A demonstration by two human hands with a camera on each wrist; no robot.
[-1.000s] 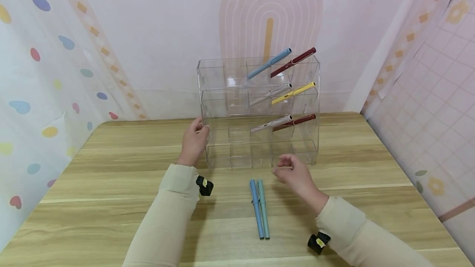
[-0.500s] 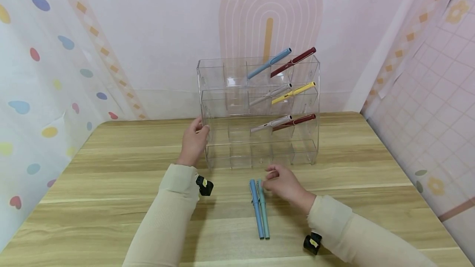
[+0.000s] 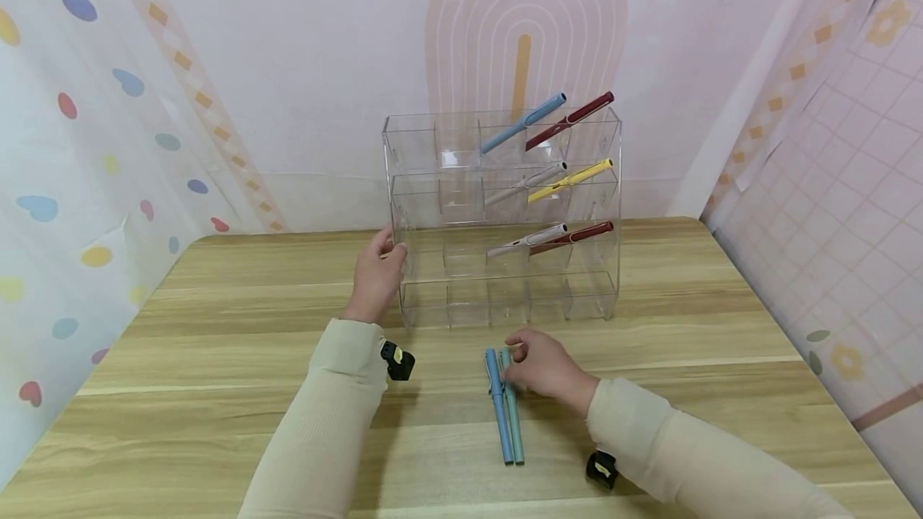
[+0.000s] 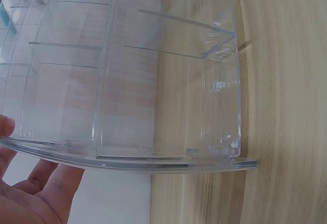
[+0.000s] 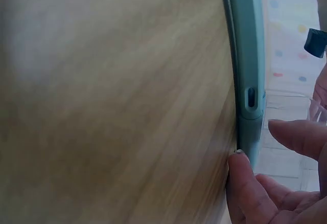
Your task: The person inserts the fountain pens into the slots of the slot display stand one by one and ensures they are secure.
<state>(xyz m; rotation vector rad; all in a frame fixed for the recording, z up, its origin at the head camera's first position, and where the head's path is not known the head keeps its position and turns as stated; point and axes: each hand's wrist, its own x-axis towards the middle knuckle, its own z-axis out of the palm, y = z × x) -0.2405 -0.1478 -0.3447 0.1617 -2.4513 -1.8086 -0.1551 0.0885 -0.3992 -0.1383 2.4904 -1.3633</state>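
Note:
My left hand (image 3: 376,275) grips the left side panel of a clear acrylic pen rack (image 3: 467,315), thumb in front and fingers behind it, as the left wrist view (image 4: 48,193) also shows. Two capped pens lie side by side on the table before the rack: a blue pen (image 3: 502,415) and a green pen (image 3: 513,415). My right hand (image 3: 546,367) is at the far end of the green pen. In the right wrist view a fingertip meets the green pen (image 5: 248,60) low on one side, while the thumb (image 5: 296,134) stands slightly apart from it.
Several pens lean in the rack's right-hand compartments, among them a light blue pen (image 3: 522,125), a yellow pen (image 3: 571,181) and a dark red pen (image 3: 570,120). The rack stands at the back of the wooden table (image 3: 238,327), before a patterned cloth backdrop (image 3: 317,62).
My right hand has moved left and toward me, from near the rack's bottom row to the green pen. My left hand, the rack and both pens on the table have stayed put.

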